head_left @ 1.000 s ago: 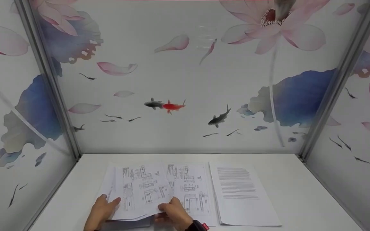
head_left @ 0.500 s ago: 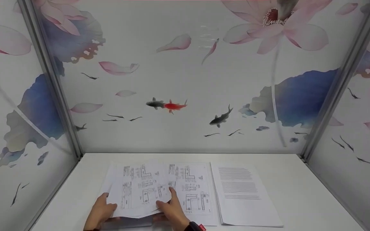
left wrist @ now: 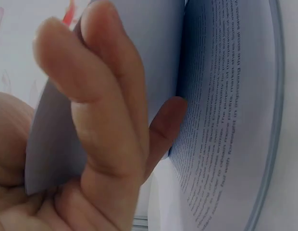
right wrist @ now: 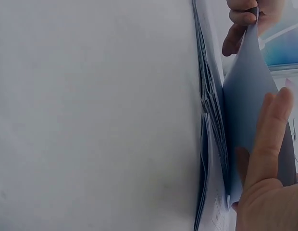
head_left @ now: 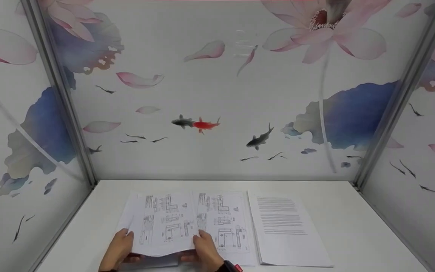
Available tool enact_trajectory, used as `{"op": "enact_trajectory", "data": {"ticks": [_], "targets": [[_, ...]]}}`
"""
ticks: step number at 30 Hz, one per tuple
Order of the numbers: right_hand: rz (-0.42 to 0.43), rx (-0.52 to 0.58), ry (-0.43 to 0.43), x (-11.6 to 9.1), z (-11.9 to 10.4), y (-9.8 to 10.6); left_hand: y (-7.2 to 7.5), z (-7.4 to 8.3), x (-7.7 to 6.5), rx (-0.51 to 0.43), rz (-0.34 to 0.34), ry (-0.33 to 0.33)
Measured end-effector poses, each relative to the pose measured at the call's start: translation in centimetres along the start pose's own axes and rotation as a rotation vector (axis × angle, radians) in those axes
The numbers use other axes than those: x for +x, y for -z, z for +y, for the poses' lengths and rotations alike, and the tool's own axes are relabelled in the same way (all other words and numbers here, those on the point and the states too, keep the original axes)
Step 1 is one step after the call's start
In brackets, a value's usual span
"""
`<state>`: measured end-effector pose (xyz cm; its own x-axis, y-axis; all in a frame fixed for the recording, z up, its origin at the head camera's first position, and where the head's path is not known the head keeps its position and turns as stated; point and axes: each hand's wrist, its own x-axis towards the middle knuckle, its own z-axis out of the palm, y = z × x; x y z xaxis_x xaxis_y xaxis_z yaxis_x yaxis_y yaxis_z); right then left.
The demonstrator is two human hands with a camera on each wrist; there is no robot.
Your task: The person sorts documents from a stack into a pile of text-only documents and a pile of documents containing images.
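In the head view, my left hand (head_left: 116, 245) and right hand (head_left: 207, 250) grip the two lower side edges of some paper (head_left: 157, 238) printed with technical drawings. Its near edge bows and is raised above the papers beneath. The left wrist view shows the paper's blank underside (left wrist: 161, 48) passing between thumb and fingers of the left hand (left wrist: 108, 120). Beneath lies a page of dense text (left wrist: 221, 125). Seen from the right wrist, the raised paper (right wrist: 247, 91) stretches between both hands, with the right hand's fingers (right wrist: 266, 149) behind it.
Another drawing sheet (head_left: 227, 226) lies just right of the held paper. Further right is a stack of text pages (head_left: 283, 226). The white table (head_left: 353, 226) is enclosed by printed panels (head_left: 217, 94) with lotus flowers and fish.
The right hand has shifted its grip at the paper's lower right corner, its index finger lifting and then lowering. The left hand has tightened on the left edge, and the paper has straightened.
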<state>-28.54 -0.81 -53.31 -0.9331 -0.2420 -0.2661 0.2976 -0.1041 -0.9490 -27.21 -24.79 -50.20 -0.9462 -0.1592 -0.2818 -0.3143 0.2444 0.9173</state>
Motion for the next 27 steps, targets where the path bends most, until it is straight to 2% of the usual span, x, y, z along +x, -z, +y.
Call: {"op": "enact_trajectory", "data": {"ticks": [11, 17, 21, 27], "targets": [[-0.110, 0.027, -0.062, -0.5, 0.1, -0.5, -0.4, -0.1, 0.2, 0.020, -0.007, 0.025], [-0.140, 0.033, -0.057, -0.4, 0.2, -0.1, -0.4, -0.1, 0.5, 0.023, 0.005, -0.051], [-0.146, 0.051, -0.048, -0.3, 0.2, 0.4, -0.1, 0.6, 0.1, 0.020, 0.023, -0.080], [-0.142, 0.074, 0.026, -0.1, -0.1, 1.0, -0.7, 1.5, -0.1, 0.003, 0.043, -0.158]]}}
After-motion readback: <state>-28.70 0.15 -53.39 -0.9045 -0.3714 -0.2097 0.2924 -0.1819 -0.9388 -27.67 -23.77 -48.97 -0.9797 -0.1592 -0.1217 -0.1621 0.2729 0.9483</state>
